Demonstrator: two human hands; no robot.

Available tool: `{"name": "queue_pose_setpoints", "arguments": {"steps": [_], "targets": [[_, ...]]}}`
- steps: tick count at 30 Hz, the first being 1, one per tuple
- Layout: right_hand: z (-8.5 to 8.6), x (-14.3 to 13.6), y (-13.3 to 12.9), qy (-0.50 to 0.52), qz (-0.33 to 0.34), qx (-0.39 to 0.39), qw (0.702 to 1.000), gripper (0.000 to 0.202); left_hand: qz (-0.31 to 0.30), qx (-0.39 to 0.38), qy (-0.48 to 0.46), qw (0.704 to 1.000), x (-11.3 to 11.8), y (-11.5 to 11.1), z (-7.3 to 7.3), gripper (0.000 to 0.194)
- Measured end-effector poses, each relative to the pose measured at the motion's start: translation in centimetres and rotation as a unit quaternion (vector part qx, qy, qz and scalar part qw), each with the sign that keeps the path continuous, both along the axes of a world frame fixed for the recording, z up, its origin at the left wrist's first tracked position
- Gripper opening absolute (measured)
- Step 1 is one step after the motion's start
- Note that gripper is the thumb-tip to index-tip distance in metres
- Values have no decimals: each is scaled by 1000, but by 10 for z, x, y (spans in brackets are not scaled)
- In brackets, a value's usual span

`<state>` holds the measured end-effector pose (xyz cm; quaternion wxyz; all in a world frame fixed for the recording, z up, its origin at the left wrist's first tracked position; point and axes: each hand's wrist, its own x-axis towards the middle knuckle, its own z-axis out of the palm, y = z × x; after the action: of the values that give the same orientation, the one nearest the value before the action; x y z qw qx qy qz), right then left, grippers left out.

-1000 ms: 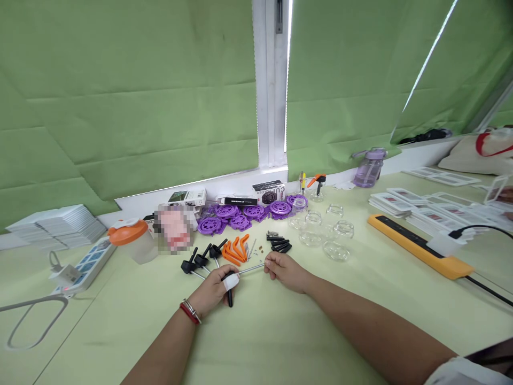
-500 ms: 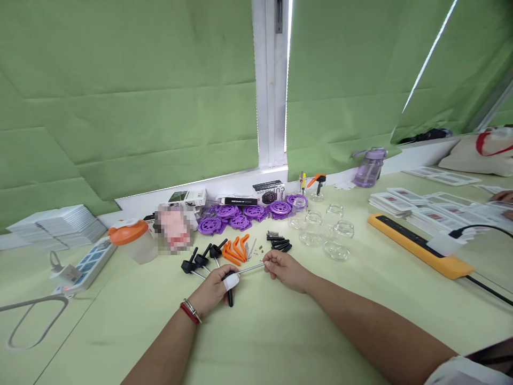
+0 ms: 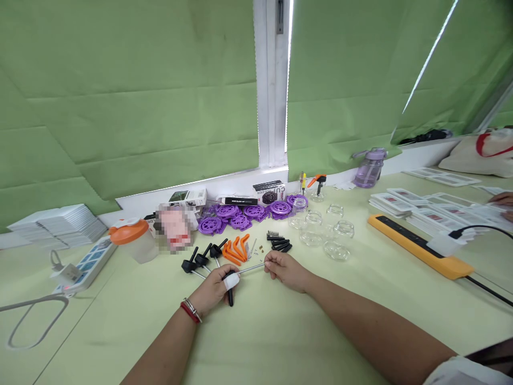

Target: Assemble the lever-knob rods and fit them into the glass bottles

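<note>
My left hand [image 3: 210, 291], with a white wrap on the thumb, is closed round the black end of a metal rod [image 3: 251, 268]. A black bar sticks out below this hand. At the rod's far end, the fingertips of my right hand [image 3: 284, 270] are pinched together; anything small between them is hidden. Similar rods with black heads [image 3: 201, 260] lie just beyond my left hand. Beside them are orange levers [image 3: 232, 251], small metal pins and tiny brass-coloured pieces [image 3: 261, 248]. Black handles [image 3: 281, 245] and springs [image 3: 274, 233] lie beyond my right hand.
Clear glass-like jars [image 3: 336, 250] stand right of centre, with purple spoked parts [image 3: 254, 212] behind. An orange-lidded cup [image 3: 130, 233] and a white power strip [image 3: 90, 267] are left. At right are a yellow power strip [image 3: 417, 248], printed white cards [image 3: 435, 216] and another person's hand [image 3: 503, 198].
</note>
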<state>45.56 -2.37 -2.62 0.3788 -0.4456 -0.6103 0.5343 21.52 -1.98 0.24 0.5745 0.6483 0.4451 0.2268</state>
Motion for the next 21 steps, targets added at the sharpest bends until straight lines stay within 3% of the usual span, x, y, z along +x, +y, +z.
{"name": "queue_pose_setpoints", "arguments": {"steps": [6,21], "targets": [[4,0,-2,-48,-2,8,999,28,2,6,2,1000,0,0,-1,36],[1,2,0,-61,-1,9,998,33,-7,0,-5,1000,-1,1,-1,37]]}}
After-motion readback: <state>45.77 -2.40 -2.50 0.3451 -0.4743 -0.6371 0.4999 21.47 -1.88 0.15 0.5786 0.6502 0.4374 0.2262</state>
